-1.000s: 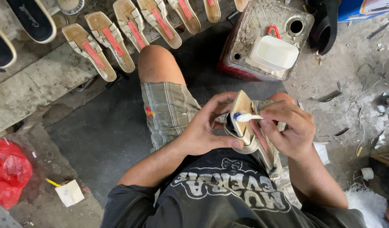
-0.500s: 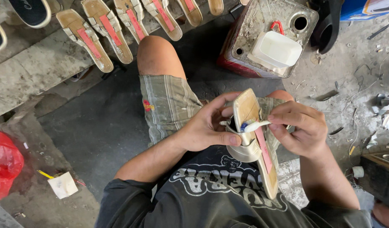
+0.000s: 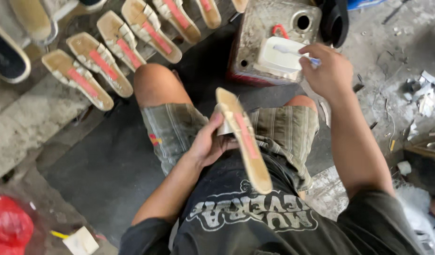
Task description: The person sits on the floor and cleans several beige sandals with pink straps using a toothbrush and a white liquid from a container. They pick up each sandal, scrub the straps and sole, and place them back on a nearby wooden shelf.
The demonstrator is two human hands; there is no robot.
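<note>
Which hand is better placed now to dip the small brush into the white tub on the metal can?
The right hand. It already holds the brush, whose tip is over the white tub on the metal can. The left hand is busy: its grip keeps the sandal sole above the lap.

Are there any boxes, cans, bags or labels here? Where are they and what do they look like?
Metal can: beyond the knees, boxy, grey and grimy, red base, round opening on top.
White tub: on the can, shallow, rectangular; the right hand reaches to it with a small brush.
Red bag: bottom left, crumpled plastic.
Shirt print: white lettering on black.
No screens or signs.
</note>
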